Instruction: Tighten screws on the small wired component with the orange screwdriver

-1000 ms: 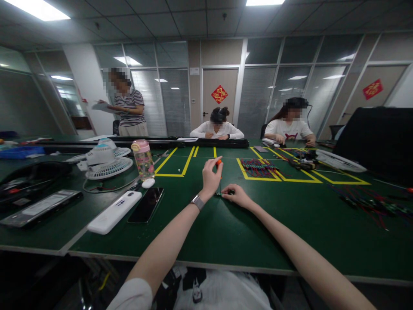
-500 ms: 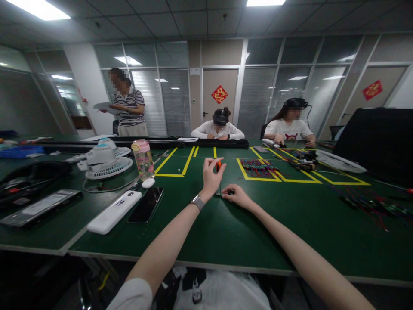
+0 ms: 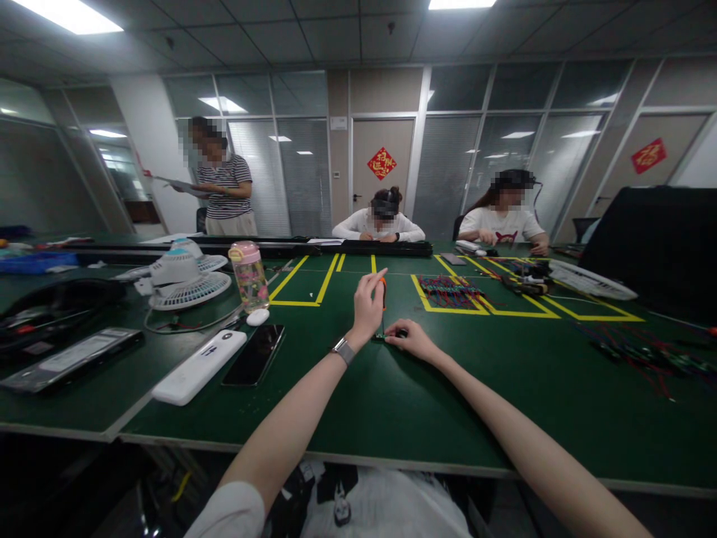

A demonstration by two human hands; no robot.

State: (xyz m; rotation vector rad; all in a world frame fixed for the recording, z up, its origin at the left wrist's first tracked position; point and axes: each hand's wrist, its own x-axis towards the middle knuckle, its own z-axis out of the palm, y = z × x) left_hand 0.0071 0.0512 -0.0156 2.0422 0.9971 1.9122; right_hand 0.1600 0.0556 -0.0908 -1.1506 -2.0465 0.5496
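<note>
An orange-handled screwdriver stands upright with its thin shaft pointing down at a small green circuit board on the table. Wrapped round its handle is my left hand, closed, with a watch on the wrist. My right hand rests low beside the board, thumb and fingertips pinching its right edge. A small dark part shows by the right fingers; I cannot make out what it is.
A phone, a white power bank, a pink-lidded bottle and a white fan lie to the left. Wired boards sit inside yellow tape. Another bundle of wires lies far right. Several people are across the table.
The fingers of my left hand have shifted round the screwdriver's handle, with the fingertips now stretched further forward. My right hand and the board stay in place.
</note>
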